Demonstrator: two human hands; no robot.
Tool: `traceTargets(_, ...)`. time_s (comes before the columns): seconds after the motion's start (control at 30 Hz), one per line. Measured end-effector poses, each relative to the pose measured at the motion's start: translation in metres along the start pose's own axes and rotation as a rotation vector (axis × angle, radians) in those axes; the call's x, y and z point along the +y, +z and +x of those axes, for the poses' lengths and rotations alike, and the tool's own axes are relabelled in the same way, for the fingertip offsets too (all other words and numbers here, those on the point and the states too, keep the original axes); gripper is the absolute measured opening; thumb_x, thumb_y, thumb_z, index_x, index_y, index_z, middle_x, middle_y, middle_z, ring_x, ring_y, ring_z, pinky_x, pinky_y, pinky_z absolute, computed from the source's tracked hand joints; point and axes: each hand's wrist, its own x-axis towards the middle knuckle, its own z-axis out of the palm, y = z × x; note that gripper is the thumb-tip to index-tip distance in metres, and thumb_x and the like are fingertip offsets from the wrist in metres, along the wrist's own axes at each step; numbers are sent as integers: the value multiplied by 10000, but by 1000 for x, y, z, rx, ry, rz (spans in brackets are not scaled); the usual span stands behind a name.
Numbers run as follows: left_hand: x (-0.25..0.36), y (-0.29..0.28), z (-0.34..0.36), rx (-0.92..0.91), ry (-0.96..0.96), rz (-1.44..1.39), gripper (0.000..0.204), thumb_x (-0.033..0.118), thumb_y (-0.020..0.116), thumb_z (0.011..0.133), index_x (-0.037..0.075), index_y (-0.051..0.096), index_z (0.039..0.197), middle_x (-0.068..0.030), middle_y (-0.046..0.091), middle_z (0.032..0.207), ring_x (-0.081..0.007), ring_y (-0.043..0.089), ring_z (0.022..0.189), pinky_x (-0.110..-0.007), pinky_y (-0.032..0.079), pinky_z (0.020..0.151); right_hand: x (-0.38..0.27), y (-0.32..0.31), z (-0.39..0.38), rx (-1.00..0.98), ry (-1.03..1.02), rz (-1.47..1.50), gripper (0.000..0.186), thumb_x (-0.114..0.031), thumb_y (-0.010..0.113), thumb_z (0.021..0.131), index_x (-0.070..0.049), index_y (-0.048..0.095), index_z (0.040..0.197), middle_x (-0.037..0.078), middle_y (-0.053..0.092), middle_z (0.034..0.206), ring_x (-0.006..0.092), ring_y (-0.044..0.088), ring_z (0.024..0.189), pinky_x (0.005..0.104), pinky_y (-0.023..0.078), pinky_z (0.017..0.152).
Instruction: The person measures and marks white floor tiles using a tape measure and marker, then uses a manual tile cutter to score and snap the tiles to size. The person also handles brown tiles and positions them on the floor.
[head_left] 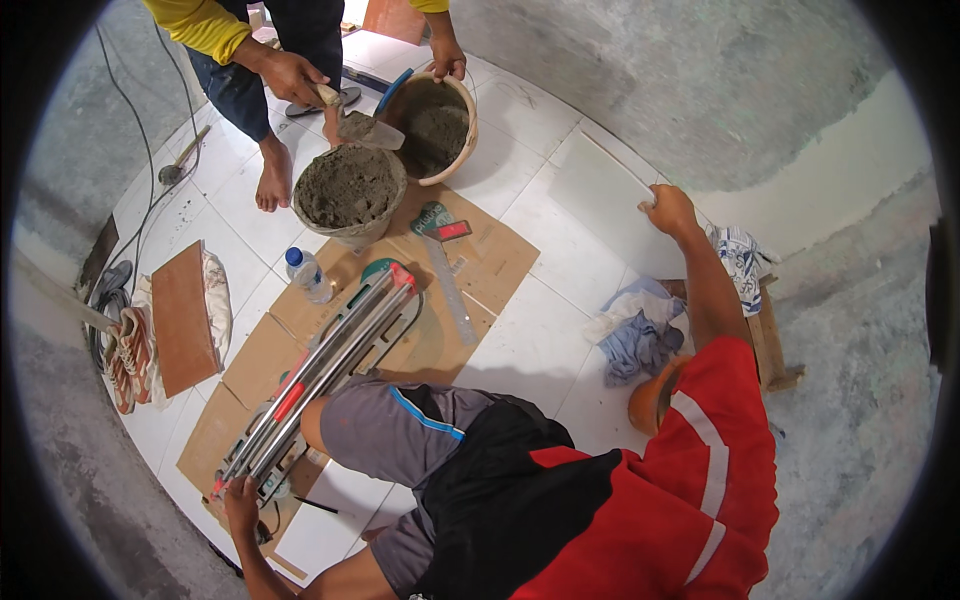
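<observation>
My right hand [668, 211] is stretched out to the right, its fingers closed over the edge of a white tile [603, 200] by the wall. Down at the lower left, my left hand [241, 507] grips the near end of a manual tile cutter [330, 365] with silver rails and red fittings. The cutter lies diagonally on flattened cardboard [507, 262], partly under my bent leg. Beyond its far end, a steel ruler or square [450, 290] with a red part lies on the cardboard.
Across from me, a person in yellow sleeves holds a mortar-laden trowel [372, 130] and tilts a bucket [470, 140] beside another mortar-filled bucket [350, 195]. A water bottle [312, 278] stands near the cutter. Rags [637, 335], an orange container [652, 398], a brown tile [185, 320] and shoes [130, 355] lie around.
</observation>
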Motion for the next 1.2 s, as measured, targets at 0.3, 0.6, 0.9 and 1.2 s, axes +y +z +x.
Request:
traceTargets(0.3,-5,-1,2,8,-25,30,269,187,577,957,-56,688,928,-90,601,678,-181,572,650,-353,452,619,-1,12,-3,-3,-4,-21,359,-273,748,839,-63,716,1127,193,723,1014,360,686,992,455,537,871)
traceTargets(0.6,-13,-3,3,-16,-40,-21,279,200,593,947,-60,692,965,-80,618,689,-165,585,638,-339,461,611,2,17,-9,10,-11,-16,318,-272,746,839,-67,719,1081,190,725,982,363,690,966,469,539,857)
traceTargets(0.9,-1,-2,2,-24,-188,-21,280,204,594,945,-62,675,912,-83,605,674,-157,577,579,-340,456,557,6,28,-18,25,-22,-7,313,-246,746,824,-73,722,1084,201,722,988,372,688,975,463,539,864)
traceTargets(1.2,-48,-1,14,-84,-100,-34,325,234,563,948,-63,635,836,-113,605,679,-199,615,561,-352,479,506,-22,41,-44,21,-83,19,230,-159,714,803,-94,747,1021,180,727,958,355,692,953,455,543,828)
